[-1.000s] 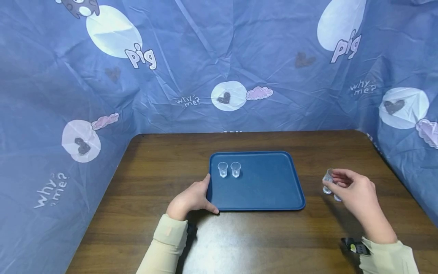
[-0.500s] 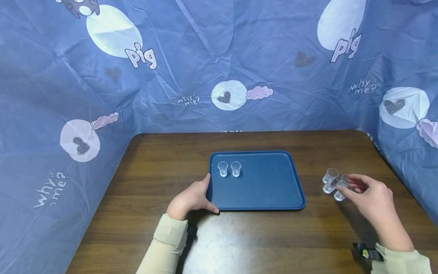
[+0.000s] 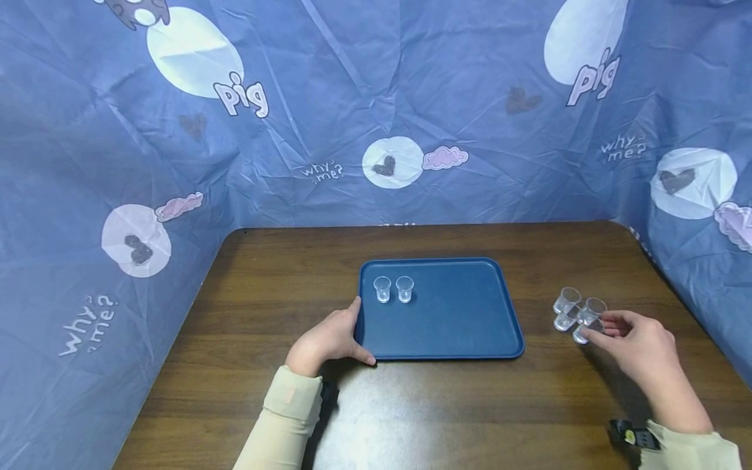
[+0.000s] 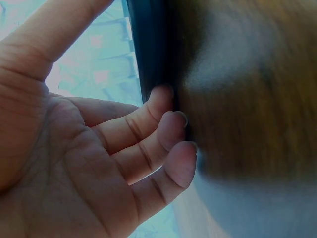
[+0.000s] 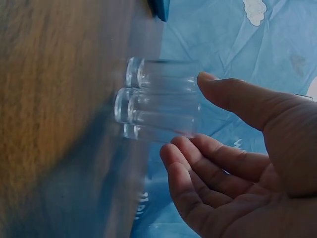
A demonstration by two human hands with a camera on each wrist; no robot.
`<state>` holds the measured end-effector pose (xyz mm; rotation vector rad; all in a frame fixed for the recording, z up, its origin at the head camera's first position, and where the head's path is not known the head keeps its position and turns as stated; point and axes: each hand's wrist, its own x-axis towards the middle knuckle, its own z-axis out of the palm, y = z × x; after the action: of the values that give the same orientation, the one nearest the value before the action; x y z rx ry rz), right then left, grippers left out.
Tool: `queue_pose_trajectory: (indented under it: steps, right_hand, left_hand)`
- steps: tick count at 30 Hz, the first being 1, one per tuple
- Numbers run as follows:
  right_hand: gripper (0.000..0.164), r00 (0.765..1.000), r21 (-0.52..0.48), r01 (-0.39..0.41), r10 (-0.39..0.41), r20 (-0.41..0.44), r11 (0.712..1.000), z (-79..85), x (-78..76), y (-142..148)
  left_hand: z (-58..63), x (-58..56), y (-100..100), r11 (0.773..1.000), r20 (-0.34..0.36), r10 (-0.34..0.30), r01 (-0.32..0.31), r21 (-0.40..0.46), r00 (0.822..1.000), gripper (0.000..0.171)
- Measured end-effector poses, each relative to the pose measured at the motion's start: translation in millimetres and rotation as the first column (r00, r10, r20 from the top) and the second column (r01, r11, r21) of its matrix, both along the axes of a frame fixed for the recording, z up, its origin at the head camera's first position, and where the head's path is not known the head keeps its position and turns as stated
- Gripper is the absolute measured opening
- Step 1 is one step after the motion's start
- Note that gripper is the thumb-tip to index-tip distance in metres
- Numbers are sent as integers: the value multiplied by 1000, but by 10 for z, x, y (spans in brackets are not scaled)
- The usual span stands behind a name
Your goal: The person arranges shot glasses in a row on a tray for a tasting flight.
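I see three cups [image 3: 567, 299] crowding near cup [image 3: 592, 326]; right hand [image 3: 639, 343] around it, can't tell if pinching. Left hand [image 3: 331, 338], spread, touches tray [image 3: 458, 326] corner, two cups [image 3: 382, 289] inside. Table [image 3: 539, 307] strip between groups.

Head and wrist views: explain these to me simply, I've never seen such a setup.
No machine here: each grip is a person's bare hand. The widest picture comes from a head camera; the others come from a camera on each wrist. On the wooden table lies a blue tray bearing two small clear cups; four more cups stand clustered to its right. The left hand touches the tray's left edge. The right hand is at that cluster; whether it pinches a cup is unclear.
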<state>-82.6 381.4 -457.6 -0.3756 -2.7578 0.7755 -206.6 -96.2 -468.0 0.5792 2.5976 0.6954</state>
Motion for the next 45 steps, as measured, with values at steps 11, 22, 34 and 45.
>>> queue_pose_trajectory:
  steps: [11,22,34,45]
  right_hand:
    - [45,999,-16,-15,16,33,1000,-130,-19,39]
    - [39,1000,-15,-7,7,11,1000,-188,-34,61]
    - [34,1000,-11,-12,12,-16,1000,-202,-16,53]
    - [31,997,-7,3,-3,-83,1000,-85,37,36]
  left_hand:
    - [13,2,5,1000,20,12,-12,-1,1000,130]
    - [8,-3,1,1000,18,12,-12,-3,1000,130]
    - [19,8,2,1000,26,15,-15,0,1000,130]
    - [17,2,-1,1000,17,10,-10,-4,1000,130]
